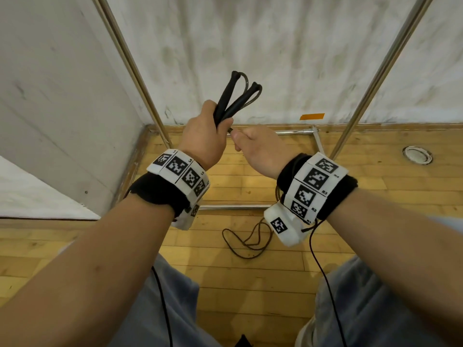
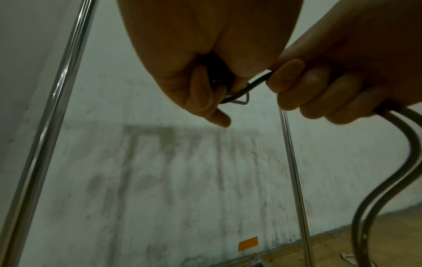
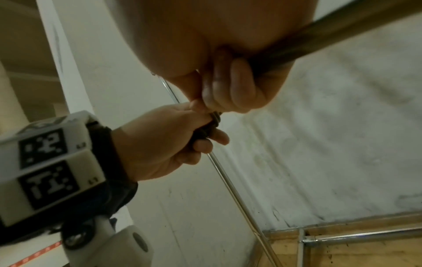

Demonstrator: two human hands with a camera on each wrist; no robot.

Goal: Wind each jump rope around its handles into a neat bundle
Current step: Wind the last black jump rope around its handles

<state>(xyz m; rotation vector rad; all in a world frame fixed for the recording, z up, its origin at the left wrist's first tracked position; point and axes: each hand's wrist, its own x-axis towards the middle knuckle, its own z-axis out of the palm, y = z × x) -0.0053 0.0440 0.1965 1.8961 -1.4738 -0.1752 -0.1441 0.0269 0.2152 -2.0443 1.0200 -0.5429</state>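
My left hand (image 1: 208, 126) grips two black jump rope handles (image 1: 229, 101) that stand up in a V with their knobbed ends uppermost. A grey rope loop (image 1: 246, 82) joins those top ends. My right hand (image 1: 246, 140) is just right of the left one and pinches the rope (image 2: 256, 83) where it leaves the bottom of the handles. From the right fist (image 2: 315, 94) the rope hangs down in a curve (image 2: 411, 155). Slack rope (image 1: 246, 240) lies in loops on the floor between my legs. In the right wrist view the left hand (image 3: 160, 142) holds the handle ends (image 3: 204, 132).
Two slanted metal poles (image 1: 130, 63) (image 1: 378, 71) of a frame stand on either side of my hands, with low crossbars (image 1: 293, 132) on the wooden floor (image 1: 250, 279). A stained white wall (image 1: 263, 46) is ahead, with orange tape (image 1: 312, 116). A round floor fitting (image 1: 417, 155) sits at right.
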